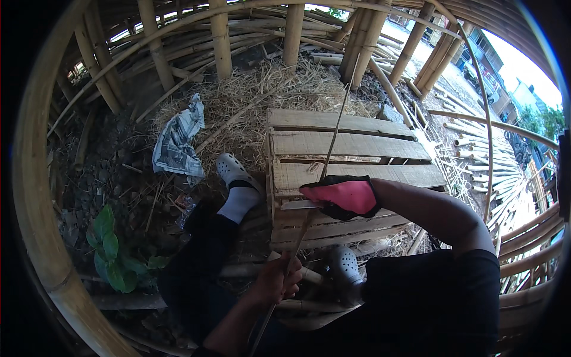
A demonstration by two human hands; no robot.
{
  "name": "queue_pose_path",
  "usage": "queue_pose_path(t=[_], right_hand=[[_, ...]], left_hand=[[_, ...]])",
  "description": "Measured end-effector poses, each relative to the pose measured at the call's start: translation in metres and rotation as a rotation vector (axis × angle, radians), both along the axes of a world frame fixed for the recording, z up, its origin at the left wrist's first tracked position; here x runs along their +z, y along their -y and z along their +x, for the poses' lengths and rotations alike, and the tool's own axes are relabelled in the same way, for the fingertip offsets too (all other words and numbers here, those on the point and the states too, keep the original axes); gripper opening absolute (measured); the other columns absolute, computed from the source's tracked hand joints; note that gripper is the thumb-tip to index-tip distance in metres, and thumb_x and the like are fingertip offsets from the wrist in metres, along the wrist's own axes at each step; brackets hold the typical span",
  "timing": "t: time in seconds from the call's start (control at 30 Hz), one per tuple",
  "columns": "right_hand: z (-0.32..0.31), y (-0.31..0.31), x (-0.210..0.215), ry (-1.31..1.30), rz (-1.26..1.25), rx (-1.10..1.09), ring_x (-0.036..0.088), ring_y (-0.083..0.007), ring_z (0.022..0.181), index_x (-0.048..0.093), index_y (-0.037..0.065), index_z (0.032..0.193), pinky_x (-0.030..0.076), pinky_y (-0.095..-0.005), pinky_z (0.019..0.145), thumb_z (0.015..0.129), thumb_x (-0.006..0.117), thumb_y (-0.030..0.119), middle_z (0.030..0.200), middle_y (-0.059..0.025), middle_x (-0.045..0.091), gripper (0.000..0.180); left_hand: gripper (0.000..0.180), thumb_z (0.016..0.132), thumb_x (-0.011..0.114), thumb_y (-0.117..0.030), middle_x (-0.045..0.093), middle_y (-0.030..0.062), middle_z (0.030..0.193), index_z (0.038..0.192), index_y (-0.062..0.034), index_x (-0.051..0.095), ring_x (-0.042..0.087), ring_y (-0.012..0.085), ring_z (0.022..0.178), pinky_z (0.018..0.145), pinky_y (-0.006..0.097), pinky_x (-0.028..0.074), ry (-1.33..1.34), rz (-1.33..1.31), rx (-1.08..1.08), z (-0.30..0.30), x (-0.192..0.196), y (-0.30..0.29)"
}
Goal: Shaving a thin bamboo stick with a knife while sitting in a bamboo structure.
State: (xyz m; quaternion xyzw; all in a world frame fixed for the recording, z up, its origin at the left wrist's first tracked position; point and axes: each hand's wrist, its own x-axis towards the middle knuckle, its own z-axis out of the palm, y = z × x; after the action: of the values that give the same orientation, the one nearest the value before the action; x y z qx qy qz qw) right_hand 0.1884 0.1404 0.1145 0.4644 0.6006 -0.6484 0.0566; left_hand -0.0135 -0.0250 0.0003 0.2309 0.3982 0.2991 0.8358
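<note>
A long thin bamboo strip (pixel 336 128) runs slanting from the upper middle down past my lap. My bare left hand (pixel 278 279) is closed round its lower part, close to my knees. Higher up, my right hand (pixel 342 197) wears a pink and black glove and closes over the same strip. From under the glove a flat, pale, blade-like piece (pixel 300 204) juts out to the left across the strip; its other end is hidden, so its kind is unclear. Beneath the gloved hand stands a slatted wooden crate (pixel 351 144).
My feet in grey clogs (pixel 233 169) rest left of and in front of the crate. Crumpled newspaper (pixel 179 143) lies on straw (pixel 256 98). A leafy plant (pixel 109 250) grows at left. Bamboo posts (pixel 292 35) surround me, and cut bamboo poles (pixel 476 143) lie outside at right.
</note>
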Motion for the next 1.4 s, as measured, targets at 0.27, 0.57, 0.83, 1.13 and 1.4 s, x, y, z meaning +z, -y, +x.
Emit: queue_pose_path(t=[0.27, 0.57, 0.83, 1.13, 1.4], right_hand=[[-0.002, 0.005, 0.017, 0.122, 0.208, 0.216, 0.04, -0.0063, 0.056, 0.059, 0.012, 0.082, 0.035, -0.0257, 0.053, 0.099, 0.047, 0.052, 0.063, 0.0065, 0.041, 0.046], [-0.017, 0.007, 0.047, 0.153, 0.583, 0.34, 0.052, -0.0122, 0.053, 0.059, 0.011, 0.065, 0.043, -0.0318, 0.051, 0.096, 0.05, 0.057, 0.055, 0.0014, 0.048, 0.056], [-0.024, -0.006, 0.066, 0.324, 2.182, 0.548, 0.067, -0.0254, 0.065, 0.066, 0.014, 0.068, 0.049, -0.0398, 0.053, 0.086, 0.057, 0.052, 0.062, -0.0056, 0.062, 0.043], [-0.001, -0.07, 0.077, 0.729, 1.131, -0.219, 0.068, -0.0313, 0.078, 0.07, 0.008, 0.083, 0.051, -0.0414, 0.08, 0.097, 0.031, 0.06, 0.076, -0.0162, 0.067, 0.067], [0.028, -0.056, 0.039, 0.376, 1.455, 0.369, 0.064, -0.033, 0.09, 0.065, 0.008, 0.105, 0.05, -0.0412, 0.08, 0.098, 0.049, 0.03, 0.092, -0.0145, 0.063, 0.028]], left_hand=[[0.048, 0.098, 0.038, -0.061, 0.029, -0.0052, 0.047, 0.082, -0.016, 0.043, 0.025, 0.006, 0.033, 0.031, 0.021, 0.022, 0.146, -0.153, -0.086, -0.002, -0.011, -0.011], [0.046, 0.102, 0.03, -0.053, 0.028, -0.0036, 0.043, 0.079, -0.0152, 0.04, 0.024, 0.0072, 0.028, 0.028, 0.022, 0.02, 0.25, -0.11, -0.115, -0.002, -0.019, -0.013], [0.045, 0.102, 0.03, -0.053, 0.03, -0.0035, 0.044, 0.08, -0.0151, 0.04, 0.026, 0.0074, 0.028, 0.028, 0.021, 0.022, 0.241, -0.091, -0.154, -0.001, -0.016, -0.015], [0.045, 0.103, 0.032, -0.052, 0.027, -0.0051, 0.045, 0.079, -0.0152, 0.039, 0.025, 0.0061, 0.03, 0.031, 0.021, 0.022, 0.274, -0.047, -0.16, -0.002, -0.018, -0.015], [0.044, 0.104, 0.03, -0.049, 0.029, -0.0043, 0.045, 0.079, -0.0139, 0.04, 0.024, 0.0066, 0.03, 0.031, 0.022, 0.021, 0.091, -0.002, -0.059, 0.007, 0.0, -0.009]])
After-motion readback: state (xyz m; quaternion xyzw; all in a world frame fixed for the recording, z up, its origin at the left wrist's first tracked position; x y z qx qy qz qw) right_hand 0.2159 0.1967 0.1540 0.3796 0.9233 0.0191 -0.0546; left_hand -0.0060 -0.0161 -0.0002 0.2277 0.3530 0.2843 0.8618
